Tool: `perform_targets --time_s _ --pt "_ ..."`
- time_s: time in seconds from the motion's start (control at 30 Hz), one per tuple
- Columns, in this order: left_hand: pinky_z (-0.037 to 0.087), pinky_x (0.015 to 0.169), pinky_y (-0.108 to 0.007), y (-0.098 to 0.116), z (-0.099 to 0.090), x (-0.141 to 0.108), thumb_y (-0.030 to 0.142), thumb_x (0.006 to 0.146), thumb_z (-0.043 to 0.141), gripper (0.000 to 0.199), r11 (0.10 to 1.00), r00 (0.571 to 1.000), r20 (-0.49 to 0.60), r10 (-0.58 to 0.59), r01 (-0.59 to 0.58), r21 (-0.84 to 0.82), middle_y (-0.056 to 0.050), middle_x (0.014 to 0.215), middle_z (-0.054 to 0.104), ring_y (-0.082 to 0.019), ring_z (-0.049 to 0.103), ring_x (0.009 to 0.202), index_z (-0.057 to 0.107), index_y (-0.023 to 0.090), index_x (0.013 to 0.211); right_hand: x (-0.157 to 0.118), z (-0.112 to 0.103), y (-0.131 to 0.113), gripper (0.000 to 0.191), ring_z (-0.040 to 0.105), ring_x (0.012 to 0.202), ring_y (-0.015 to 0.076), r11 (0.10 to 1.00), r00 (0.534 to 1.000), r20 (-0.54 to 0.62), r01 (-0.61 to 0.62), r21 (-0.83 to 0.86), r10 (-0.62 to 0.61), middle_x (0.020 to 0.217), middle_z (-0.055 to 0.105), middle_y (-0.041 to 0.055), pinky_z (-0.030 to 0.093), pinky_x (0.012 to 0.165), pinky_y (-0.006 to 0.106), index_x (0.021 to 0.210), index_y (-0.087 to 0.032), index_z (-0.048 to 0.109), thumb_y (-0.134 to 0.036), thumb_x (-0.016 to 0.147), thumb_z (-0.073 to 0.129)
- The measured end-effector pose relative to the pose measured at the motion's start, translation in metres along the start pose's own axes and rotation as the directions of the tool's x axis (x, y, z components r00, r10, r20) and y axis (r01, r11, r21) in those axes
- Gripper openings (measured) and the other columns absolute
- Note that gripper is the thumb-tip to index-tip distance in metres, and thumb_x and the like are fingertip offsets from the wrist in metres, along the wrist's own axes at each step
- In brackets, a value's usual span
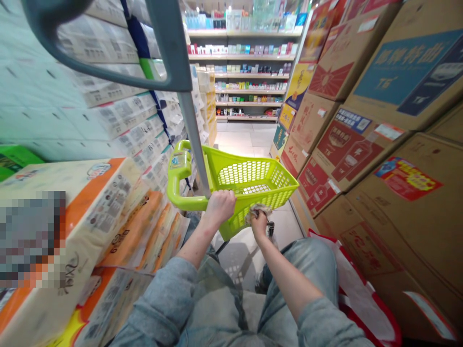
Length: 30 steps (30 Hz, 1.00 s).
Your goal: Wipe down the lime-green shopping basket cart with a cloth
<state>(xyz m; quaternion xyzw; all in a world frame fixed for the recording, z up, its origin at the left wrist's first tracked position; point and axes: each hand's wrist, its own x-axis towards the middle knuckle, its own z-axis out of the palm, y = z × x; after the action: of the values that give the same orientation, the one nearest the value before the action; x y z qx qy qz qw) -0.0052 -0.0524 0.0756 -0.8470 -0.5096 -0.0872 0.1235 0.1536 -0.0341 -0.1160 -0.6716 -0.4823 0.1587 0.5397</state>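
Note:
In front of my knees stands a lime-green shopping basket cart [258,161] with perforated sides and a grey upright pole [193,130]. My left hand [220,209] is closed on the basket's near rim, close to the foot of the pole. Lower and to the right, my right hand [258,224] grips a crumpled, pale, stained cloth [265,210] against the basket's outer side wall. The fingers of that hand are partly hidden by the cloth. A looped grey handle [181,58] tops the pole at the upper left, near the camera.
Packs of tissue paper [104,193] are piled high along the left. Stacked cardboard boxes [361,144] line the right side, with a red-and-white bag [361,284] at their foot. Shelves of small goods [246,58] cross the far end of the tiled aisle [246,137].

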Motion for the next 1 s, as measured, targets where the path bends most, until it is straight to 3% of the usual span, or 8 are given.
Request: perform_targets --time_s 0.3,0.43,0.57,0.63,0.77,0.87,1.0 --pt "0.038 0.065 -0.032 0.004 -0.003 -0.003 0.026 0.093 0.030 0.031 1.000 1.000 0.017 -0.004 0.004 0.005 -0.013 0.077 0.060 -0.023 0.059 0.075 0.055 0.010 0.087 -0.007 -0.008 -0.058 0.032 0.057 0.094 0.0232 0.980 0.996 -0.080 0.062 0.190 -0.048 0.097 0.066 0.0122 0.041 0.090 0.035 0.094 -0.014 0.062 -0.032 0.075 0.045" --pt "0.039 0.066 -0.033 0.007 -0.003 -0.002 0.025 0.093 0.030 0.031 1.000 1.000 0.021 0.009 -0.009 -0.002 -0.014 0.078 0.060 -0.024 0.059 0.076 0.056 0.009 0.088 0.003 -0.008 -0.060 0.033 0.057 0.092 0.0255 0.982 0.978 -0.193 -0.038 0.187 0.075 0.093 0.066 0.0149 0.041 0.089 0.037 0.089 -0.011 0.064 -0.035 0.073 0.048" --pt "0.039 0.066 -0.033 0.012 -0.003 0.002 0.024 0.092 0.030 0.031 1.000 1.000 0.025 0.007 -0.007 -0.010 -0.014 0.079 0.061 -0.024 0.059 0.077 0.056 0.009 0.087 0.008 -0.009 -0.063 0.028 0.057 0.090 0.0256 0.983 0.974 -0.202 -0.067 0.170 0.101 0.090 0.066 0.0150 0.041 0.087 0.037 0.085 -0.012 0.063 -0.031 0.071 0.048" --pt "0.039 0.066 -0.033 0.015 -0.004 0.005 0.024 0.092 0.029 0.031 1.000 1.000 0.031 -0.001 0.001 -0.011 -0.014 0.078 0.060 -0.023 0.059 0.076 0.056 0.008 0.087 -0.001 -0.006 -0.071 0.026 0.058 0.087 0.0246 0.986 0.985 -0.158 -0.040 0.160 0.065 0.088 0.067 0.0135 0.042 0.084 0.036 0.084 -0.013 0.063 -0.029 0.071 0.047" --pt "0.039 0.065 -0.033 0.017 -0.004 0.008 0.020 0.091 0.031 0.028 1.000 0.999 0.036 -0.008 0.008 0.012 -0.013 0.077 0.059 -0.023 0.058 0.076 0.056 0.008 0.087 -0.034 0.009 -0.079 0.024 0.058 0.079 0.0225 0.980 0.990 0.107 0.070 0.187 -0.092 0.083 0.069 0.0099 0.045 0.077 0.032 0.083 -0.016 0.065 -0.023 0.071 0.045" --pt "0.038 0.066 -0.033 0.015 -0.003 0.008 0.018 0.089 0.033 0.024 1.000 0.999 0.046 -0.007 0.006 0.031 -0.013 0.078 0.058 -0.022 0.058 0.077 0.055 0.008 0.087 -0.050 0.017 -0.070 0.024 0.059 0.074 0.0239 0.994 0.974 0.220 0.031 0.103 -0.053 0.077 0.069 0.0109 0.045 0.073 0.034 0.076 -0.016 0.066 -0.021 0.069 0.044" --pt "0.038 0.068 -0.034 0.014 -0.002 0.006 0.017 0.088 0.035 0.020 0.999 1.000 0.021 -0.016 0.015 0.045 -0.013 0.079 0.056 -0.023 0.057 0.078 0.053 0.008 0.088 -0.045 0.014 -0.061 0.023 0.060 0.079 0.0263 0.998 0.962 0.267 0.040 0.039 -0.049 0.080 0.069 0.0128 0.045 0.077 0.037 0.076 -0.015 0.067 -0.020 0.067 0.046"
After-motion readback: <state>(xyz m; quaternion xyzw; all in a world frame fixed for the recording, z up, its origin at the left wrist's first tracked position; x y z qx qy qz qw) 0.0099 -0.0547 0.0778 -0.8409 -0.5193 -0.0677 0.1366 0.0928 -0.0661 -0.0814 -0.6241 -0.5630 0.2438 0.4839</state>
